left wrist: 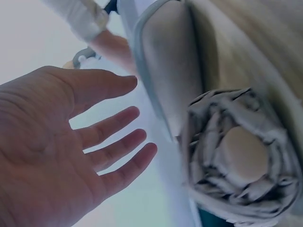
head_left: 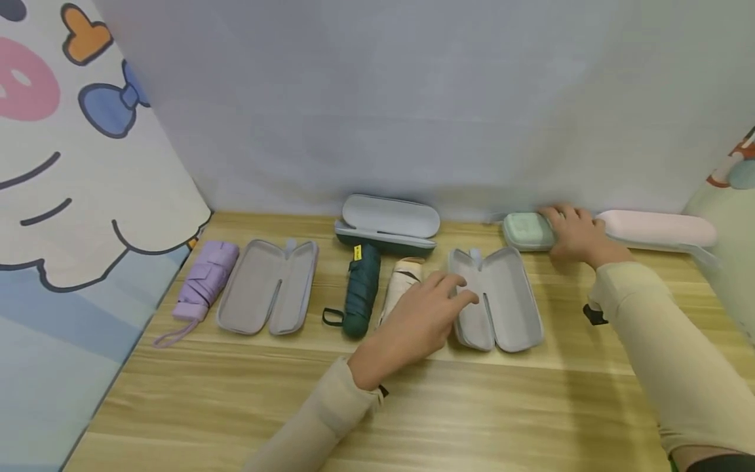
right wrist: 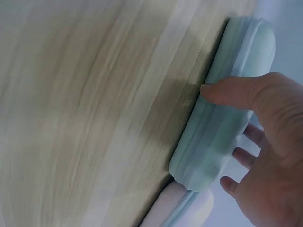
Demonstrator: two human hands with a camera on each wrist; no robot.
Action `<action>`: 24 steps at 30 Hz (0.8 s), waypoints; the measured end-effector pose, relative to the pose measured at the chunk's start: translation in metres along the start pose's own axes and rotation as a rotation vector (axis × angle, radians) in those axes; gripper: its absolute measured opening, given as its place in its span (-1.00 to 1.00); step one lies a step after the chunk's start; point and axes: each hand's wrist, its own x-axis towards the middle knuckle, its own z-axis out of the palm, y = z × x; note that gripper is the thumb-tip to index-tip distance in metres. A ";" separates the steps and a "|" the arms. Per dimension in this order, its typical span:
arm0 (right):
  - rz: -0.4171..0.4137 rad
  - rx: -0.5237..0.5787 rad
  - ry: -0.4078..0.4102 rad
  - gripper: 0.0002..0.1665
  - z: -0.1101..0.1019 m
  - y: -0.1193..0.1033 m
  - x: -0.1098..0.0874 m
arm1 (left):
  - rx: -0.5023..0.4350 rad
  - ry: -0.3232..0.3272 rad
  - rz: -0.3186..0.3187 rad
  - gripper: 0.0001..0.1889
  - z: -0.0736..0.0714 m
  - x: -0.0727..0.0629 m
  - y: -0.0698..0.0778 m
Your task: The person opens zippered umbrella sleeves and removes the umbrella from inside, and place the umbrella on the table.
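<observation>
My left hand (head_left: 415, 321) hovers with fingers spread, holding nothing. It is above a folded beige umbrella (head_left: 402, 283) and the left edge of an open grey-lined case (head_left: 514, 301). In the left wrist view, the umbrella's rolled end (left wrist: 244, 156) lies beside the left palm. My right hand (head_left: 575, 233) grips a closed mint green zip case (head_left: 527, 231) at the back right. In the right wrist view, the thumb presses the front of the mint case (right wrist: 208, 142) while the other fingers are behind it. A closed pale pink case (head_left: 660, 228) adjoins the mint one.
A purple folded umbrella (head_left: 206, 282) lies at far left beside another open grey-lined case (head_left: 250, 288). A dark green umbrella (head_left: 361, 295) lies left of the beige one. Behind it sits an open dark green case (head_left: 389, 217). A pale wall (head_left: 377, 98) bounds the wooden table (head_left: 501, 413).
</observation>
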 end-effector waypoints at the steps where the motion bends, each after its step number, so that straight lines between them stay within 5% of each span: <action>1: -0.003 0.007 -0.003 0.09 0.000 0.002 0.003 | -0.006 -0.003 -0.002 -0.59 -0.002 -0.001 0.000; 9: -0.008 0.006 -0.007 0.14 -0.004 0.007 0.013 | -0.042 -0.042 -0.016 -0.64 -0.017 -0.005 -0.002; 24: -0.076 -0.100 0.095 0.09 -0.036 -0.011 -0.013 | -0.094 -0.064 -0.053 -0.66 -0.028 -0.006 -0.006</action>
